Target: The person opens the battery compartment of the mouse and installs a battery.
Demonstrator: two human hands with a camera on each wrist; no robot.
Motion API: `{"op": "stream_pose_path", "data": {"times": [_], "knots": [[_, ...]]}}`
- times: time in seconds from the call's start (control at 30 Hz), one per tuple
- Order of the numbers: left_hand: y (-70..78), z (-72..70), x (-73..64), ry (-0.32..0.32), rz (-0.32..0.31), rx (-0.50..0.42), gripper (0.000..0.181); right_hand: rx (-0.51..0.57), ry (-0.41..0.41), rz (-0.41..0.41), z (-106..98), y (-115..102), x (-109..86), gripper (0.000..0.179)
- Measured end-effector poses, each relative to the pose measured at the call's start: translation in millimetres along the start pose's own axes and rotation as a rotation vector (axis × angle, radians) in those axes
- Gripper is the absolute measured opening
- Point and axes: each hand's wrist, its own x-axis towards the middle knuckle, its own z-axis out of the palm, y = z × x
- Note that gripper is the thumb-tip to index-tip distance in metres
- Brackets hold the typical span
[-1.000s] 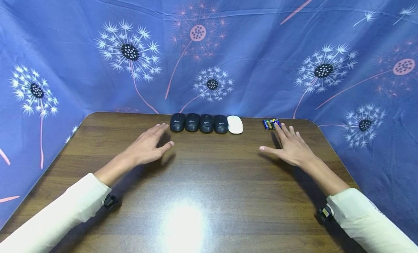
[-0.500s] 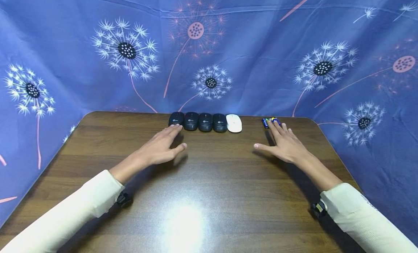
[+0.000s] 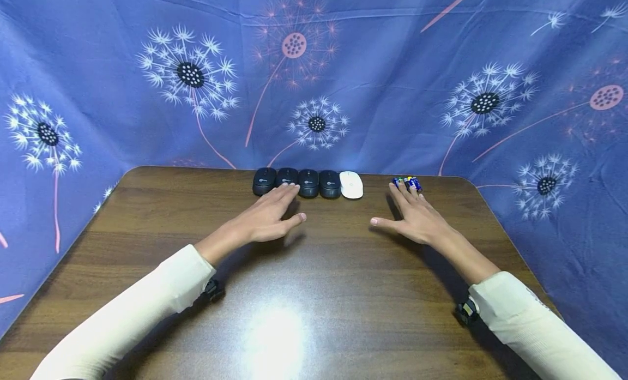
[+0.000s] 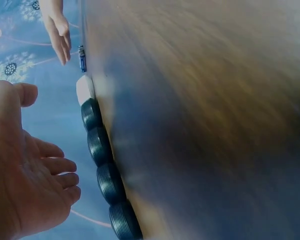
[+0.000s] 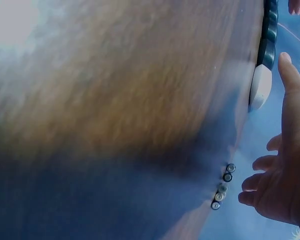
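Observation:
Along the table's back edge stands a row of several black computer mice (image 3: 308,184), with a white mouse (image 3: 351,185) at its right end. My left hand (image 3: 267,216) hovers over the wood in front of the black mice, fingers stretched forward and thumb spread, holding nothing. Its fingertips overlap one black mouse in the head view. To the right of the mice lies a small row of AA-type batteries (image 3: 415,182). My right hand (image 3: 416,217) hovers before them, fingers extended and thumb pointing left, also holding nothing; its fingertips partly cover the batteries in the head view.
The brown wooden table (image 3: 314,271) has rounded back corners and carries a bright light reflection near its front. Right behind it hangs a blue cloth (image 3: 392,85) printed with dandelions. Dark wrist devices (image 3: 466,311) sit at both pale sleeves.
My left hand has moved right, from beside the row of mice to in front of it. My right hand has shifted slightly left. Mice and batteries stay in place.

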Motion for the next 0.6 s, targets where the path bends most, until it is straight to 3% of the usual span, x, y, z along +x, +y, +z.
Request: {"op": "stream_pose_path", "data": {"times": [0.6], "knots": [[21.2, 19.2, 33.3, -0.09, 0.041, 0.024, 0.088, 0.02, -0.025, -0.013, 12, -15, 4.7, 0.126]]}}
